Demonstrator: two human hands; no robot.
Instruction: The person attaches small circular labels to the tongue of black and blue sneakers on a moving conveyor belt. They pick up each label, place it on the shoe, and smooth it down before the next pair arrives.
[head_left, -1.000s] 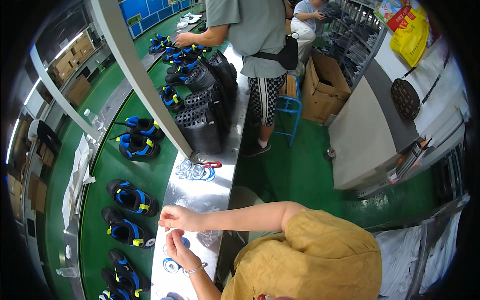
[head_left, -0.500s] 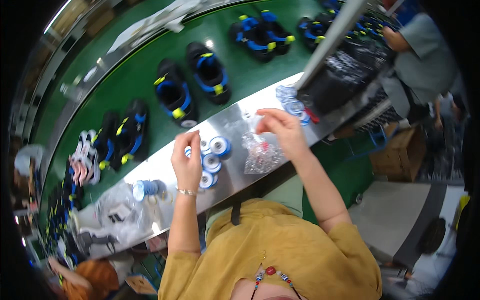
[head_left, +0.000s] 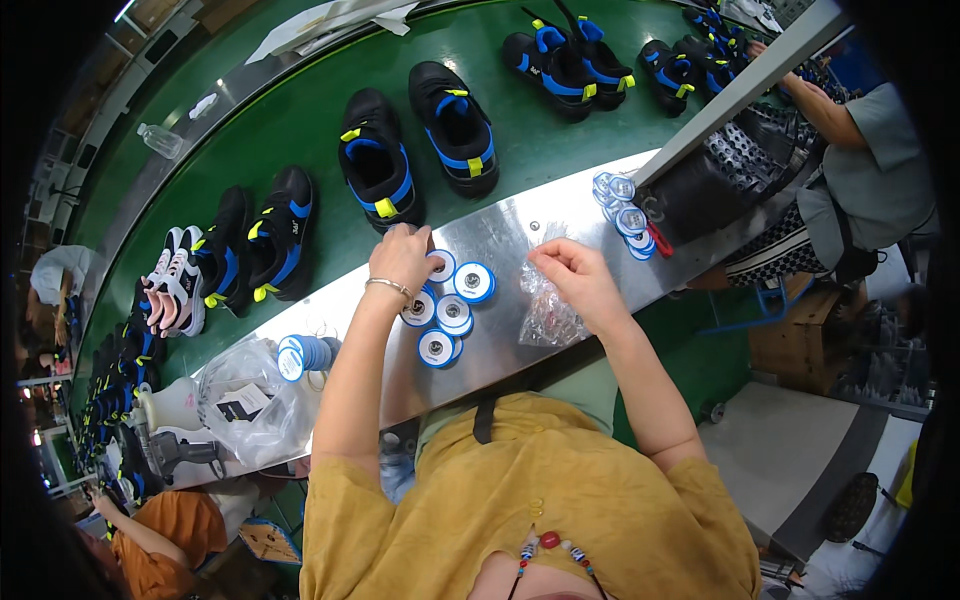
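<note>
Hands have shifted: left hand (head_left: 402,256) now on spools (head_left: 447,312), right hand (head_left: 570,270) off bag (head_left: 548,315).

Five round blue-rimmed spools (head_left: 452,310) lie clustered on the steel shelf, one stack of the same spools (head_left: 303,354) lies on its side, and two black shoes with blue straps (head_left: 418,140) sit directly beyond them.

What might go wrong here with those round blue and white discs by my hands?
The discs lie loosely overlapped beside the left hand, close to the metal shelf edge, so a nudge might push some off. The clear plastic bag under the right hand sits near the front edge and may slip down.
</note>
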